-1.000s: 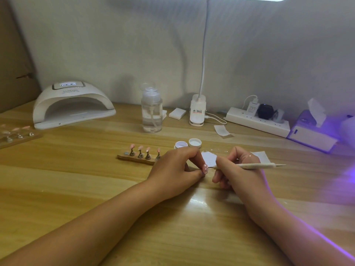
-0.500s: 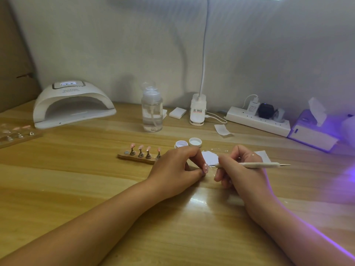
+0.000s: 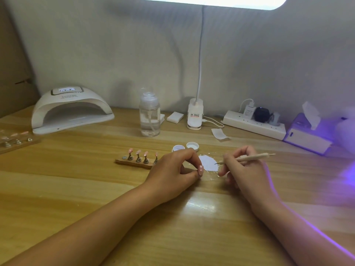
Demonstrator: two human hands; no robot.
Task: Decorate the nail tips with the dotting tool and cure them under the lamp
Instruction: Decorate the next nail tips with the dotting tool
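My left hand (image 3: 172, 169) rests on the wooden table and pinches a pink nail tip (image 3: 200, 170) with small dots, held upright between thumb and fingers. My right hand (image 3: 244, 169) grips the beige dotting tool (image 3: 249, 158) like a pen, its metal point hovering over a white patch (image 3: 207, 162) on the table, a little right of the nail tip. A wooden strip (image 3: 134, 162) just left of my left hand carries several pink tips on metal stands. The white curing lamp (image 3: 71, 110) sits at the back left, its mouth facing me.
Two small open white pots (image 3: 185, 146) stand behind my hands. A clear pump bottle (image 3: 149, 116), a desk lamp base (image 3: 195, 117), a power strip (image 3: 253, 124) and a tissue box (image 3: 307, 135) line the back. Another tip holder (image 3: 15, 141) lies at the far left.
My right hand has drawn the dotting tool to the right, away from the nail tip, leaving the white patch more exposed. The camera has tilted up slightly. My left hand has stayed put.
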